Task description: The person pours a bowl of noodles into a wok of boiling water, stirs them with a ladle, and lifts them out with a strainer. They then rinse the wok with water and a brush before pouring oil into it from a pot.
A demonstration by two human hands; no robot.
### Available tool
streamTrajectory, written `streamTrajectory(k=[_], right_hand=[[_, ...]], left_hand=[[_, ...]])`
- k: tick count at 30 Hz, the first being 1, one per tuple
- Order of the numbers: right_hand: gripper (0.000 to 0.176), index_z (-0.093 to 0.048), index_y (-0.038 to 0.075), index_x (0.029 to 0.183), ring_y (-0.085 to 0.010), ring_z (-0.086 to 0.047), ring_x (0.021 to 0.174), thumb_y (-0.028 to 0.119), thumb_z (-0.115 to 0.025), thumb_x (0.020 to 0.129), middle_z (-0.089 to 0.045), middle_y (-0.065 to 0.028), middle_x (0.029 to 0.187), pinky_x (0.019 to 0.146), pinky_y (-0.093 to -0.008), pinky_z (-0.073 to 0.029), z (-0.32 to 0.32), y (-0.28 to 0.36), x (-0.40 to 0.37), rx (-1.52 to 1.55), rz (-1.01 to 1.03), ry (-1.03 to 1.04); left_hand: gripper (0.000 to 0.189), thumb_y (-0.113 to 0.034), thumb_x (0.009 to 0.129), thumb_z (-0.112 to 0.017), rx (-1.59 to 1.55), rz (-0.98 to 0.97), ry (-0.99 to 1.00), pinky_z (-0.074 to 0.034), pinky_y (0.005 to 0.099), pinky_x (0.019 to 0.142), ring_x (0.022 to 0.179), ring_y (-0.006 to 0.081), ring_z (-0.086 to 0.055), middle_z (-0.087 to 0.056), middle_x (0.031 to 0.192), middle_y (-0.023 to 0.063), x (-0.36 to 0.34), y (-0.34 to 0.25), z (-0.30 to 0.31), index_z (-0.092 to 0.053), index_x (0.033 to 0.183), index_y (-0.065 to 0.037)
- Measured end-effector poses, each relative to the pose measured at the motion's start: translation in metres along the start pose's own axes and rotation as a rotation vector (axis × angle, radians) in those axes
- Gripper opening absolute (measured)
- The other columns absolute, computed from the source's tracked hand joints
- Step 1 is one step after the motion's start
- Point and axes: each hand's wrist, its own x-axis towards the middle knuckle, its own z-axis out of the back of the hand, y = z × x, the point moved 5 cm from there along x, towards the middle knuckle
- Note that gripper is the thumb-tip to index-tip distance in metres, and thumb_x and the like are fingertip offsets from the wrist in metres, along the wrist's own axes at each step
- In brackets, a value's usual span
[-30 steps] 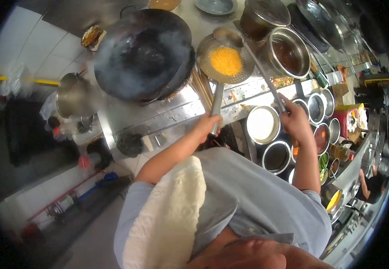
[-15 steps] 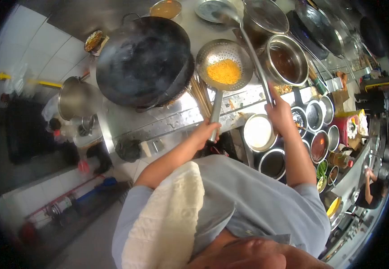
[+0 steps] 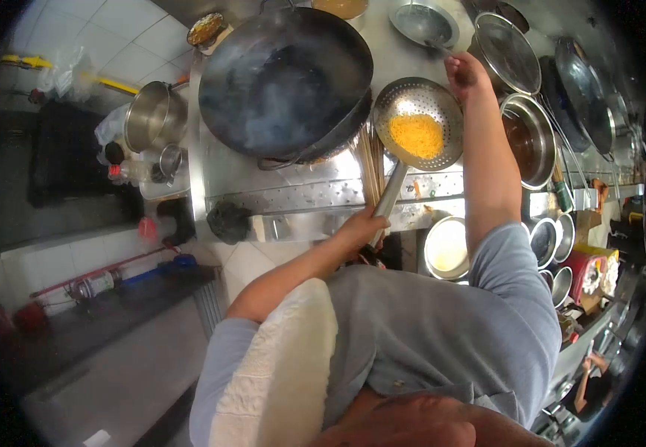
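At the counter's point(image 3: 330, 175) front edge, I have the left hand point(image 3: 358, 227) closed around the handle of the strainer point(image 3: 412, 100). The strainer's long axis runs away from the body, slanting slightly right: handle end at that edge, bowl end pointing toward the counter's back. Its bowl is over the counter, just right of the wok point(image 3: 285, 82), its hollow facing up with yellow shreds point(image 3: 416, 136) inside; I cannot tell whether it rests on anything. Smoke or steam hangs in the wok. Farther back, I have the right hand point(image 3: 466, 73) gripping a ladle point(image 3: 437, 48), which points leftward and away into a metal bowl point(image 3: 421, 18) near the back edge.
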Motion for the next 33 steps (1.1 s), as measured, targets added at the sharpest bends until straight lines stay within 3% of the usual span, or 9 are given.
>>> streamTrajectory(k=[2, 7, 14, 16, 21, 26, 28, 30, 33], right_hand=[[0.012, -0.048, 0.003, 0.08, -0.0127, -0.054, 0.056, 0.01, -0.054, 0.088, -0.056, -0.0058, 0.07, 0.053, -0.0228, -0.047, -0.005, 0.001, -0.024, 0.17, -0.085, 0.111], [0.014, -0.051, 0.004, 0.081, -0.009, -0.051, 0.052, 0.014, -0.057, 0.089, -0.053, -0.0022, 0.067, 0.046, -0.0162, -0.045, -0.005, -0.002, -0.115, 0.107, -0.074, 0.028], [0.017, -0.055, 0.008, 0.085, -0.0059, -0.047, 0.05, 0.024, -0.058, 0.089, -0.054, 0.0016, 0.067, 0.042, -0.0171, -0.039, 0.016, -0.024, -0.244, -0.153, 0.011, -0.093], [0.017, -0.055, 0.007, 0.092, -0.0065, -0.046, 0.049, 0.023, -0.058, 0.088, -0.056, 0.0002, 0.071, 0.041, -0.0187, -0.038, 0.014, -0.031, -0.283, -0.249, 0.088, -0.091], [0.049, -0.05, -0.002, 0.128, -0.0092, -0.048, 0.048, 0.016, -0.058, 0.083, -0.056, -0.0048, 0.073, 0.039, -0.0222, -0.039, 0.01, -0.04, -0.363, -0.311, 0.119, -0.247], [0.059, -0.049, -0.006, 0.134, -0.0111, -0.05, 0.046, 0.01, -0.057, 0.078, -0.056, -0.0048, 0.069, 0.04, -0.0244, -0.041, 0.014, -0.045, -0.41, -0.49, 0.018, -0.28], [0.059, -0.052, -0.004, 0.134, -0.0106, -0.054, 0.049, 0.005, -0.056, 0.076, -0.059, -0.0058, 0.071, 0.043, -0.0252, -0.043, 0.012, -0.054, -0.422, -0.86, -0.009, -0.286], [0.064, -0.051, 0.004, 0.138, -0.016, -0.062, 0.061, 0.002, -0.055, 0.074, -0.065, -0.0104, 0.077, 0.06, -0.03, -0.051, 0.025, -0.06, -0.429, -1.343, 0.07, -0.352], [0.067, -0.047, 0.008, 0.141, -0.022, -0.065, 0.072, 0.001, -0.055, 0.075, -0.066, -0.0171, 0.082, 0.072, -0.0352, -0.052, 0.031, -0.064, -0.436, -1.529, 0.023, -0.44]], left_hand=[[0.05, -0.021, 0.086, -0.062, 0.008, 0.027, 0.013, -0.051, 0.0359, 0.048, 0.059, 0.0177, -0.056, -0.057, 0.081, 0.0082, 0.005, 0.007, 0.0, -0.049, 0.132, -0.009], [0.035, -0.018, 0.086, -0.06, -0.005, -0.11, 0.011, -0.047, 0.0332, 0.045, 0.055, 0.0189, -0.057, -0.056, 0.069, 0.0084, 0.029, 0.016, 0.001, -0.052, 0.115, 0.0], [0.021, -0.016, 0.086, -0.058, -0.089, -0.13, 0.094, -0.046, 0.0334, 0.044, 0.052, 0.0195, -0.056, -0.056, 0.068, 0.0089, 0.025, -0.005, -0.012, -0.052, 0.1, -0.001], [0.02, -0.015, 0.086, -0.058, -0.08, -0.11, 0.062, -0.045, 0.033, 0.043, 0.052, 0.0191, -0.055, -0.056, 0.069, 0.0088, 0.021, -0.008, -0.012, -0.052, 0.099, -0.001], [0.02, -0.014, 0.087, -0.059, -0.079, -0.131, 0.096, -0.045, 0.0333, 0.043, 0.052, 0.0187, -0.055, -0.056, 0.071, 0.0088, 0.028, -0.004, -0.011, -0.052, 0.099, 0.0], [0.022, -0.013, 0.086, -0.059, 0.025, -0.185, 0.064, -0.045, 0.0325, 0.043, 0.053, 0.0174, -0.054, -0.056, 0.071, 0.0079, 0.047, 0.011, -0.007, -0.052, 0.101, 0.001], [0.023, -0.013, 0.086, -0.059, 0.048, -0.205, 0.079, -0.044, 0.0324, 0.043, 0.053, 0.0172, -0.054, -0.055, 0.072, 0.0076, 0.055, 0.016, -0.005, -0.051, 0.103, 0.001], [0.025, -0.013, 0.087, -0.058, 0.067, -0.221, 0.098, -0.044, 0.0322, 0.042, 0.053, 0.017, -0.054, -0.055, 0.072, 0.0072, 0.046, 0.017, -0.009, -0.051, 0.105, 0.001], [0.028, -0.014, 0.087, -0.059, 0.107, -0.154, 0.105, -0.043, 0.0317, 0.04, 0.051, 0.0166, -0.053, -0.054, 0.072, 0.0066, 0.019, 0.017, -0.011, -0.049, 0.11, 0.0]])
